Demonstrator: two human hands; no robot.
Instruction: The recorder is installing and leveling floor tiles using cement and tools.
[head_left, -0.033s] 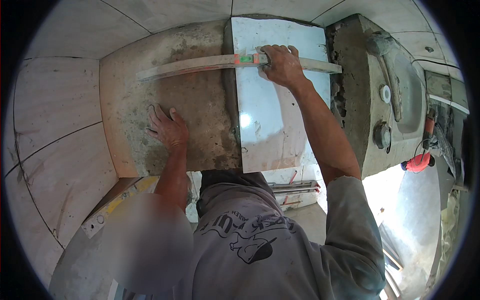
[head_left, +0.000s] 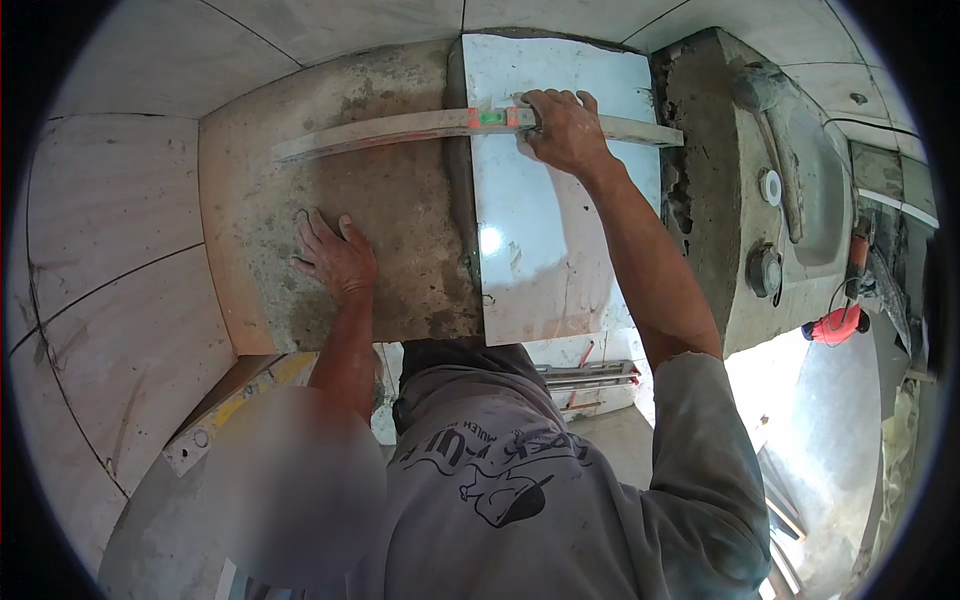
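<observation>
My right hand is closed round a long spirit level near its green vial. The level lies crosswise, over a glossy white tile and the bare concrete slab to its left. Its right end reaches the rough concrete ledge; whether its left end touches the concrete, I cannot tell. My left hand rests on the slab with its fingers spread, holding nothing. The tile stands proud of the concrete along its left edge.
On the right ledge, a mallet lies beside a grey sink basin, near a white tape roll and a round metal piece. A red object with a cord sits lower right. Metal bars lie below the tile.
</observation>
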